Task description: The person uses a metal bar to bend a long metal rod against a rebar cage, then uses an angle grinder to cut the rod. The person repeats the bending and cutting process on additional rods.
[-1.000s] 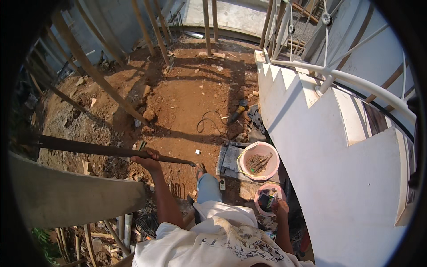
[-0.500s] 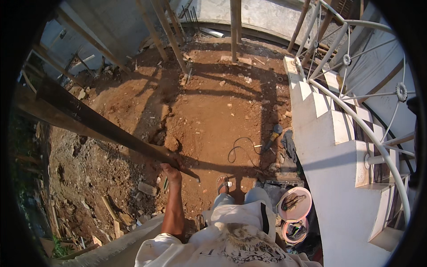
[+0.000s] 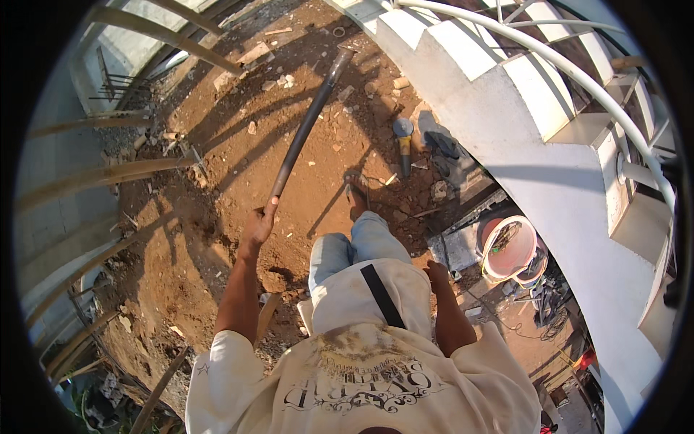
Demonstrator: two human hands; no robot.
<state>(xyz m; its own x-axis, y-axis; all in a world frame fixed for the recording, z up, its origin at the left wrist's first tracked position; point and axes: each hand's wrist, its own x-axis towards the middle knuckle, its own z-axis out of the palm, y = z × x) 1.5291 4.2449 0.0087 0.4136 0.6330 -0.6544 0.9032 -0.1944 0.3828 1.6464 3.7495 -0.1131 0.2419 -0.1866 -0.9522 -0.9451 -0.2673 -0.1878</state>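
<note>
Outdoor building site, with bare reddish earth (image 3: 311,189), wooden poles (image 3: 173,36) and a power tool (image 3: 405,147).

From here I see a white staircase (image 3: 567,224) curving down one side of the yard, a white metal railing (image 3: 578,74) running above its steps (image 3: 538,90). Beside the staircase spreads bare reddish-brown earth (image 3: 311,199), littered with pale stones (image 3: 288,81). Across from the staircase, wooden poles (image 3: 108,174) slant before a grey wall (image 3: 61,159). Sunlight falls hard, and a shadow (image 3: 535,173) crosses the staircase's side.

Pole (image 3: 304,130) left of grinder (image 3: 405,148), staircase (image 3: 553,173) rightmost
</note>
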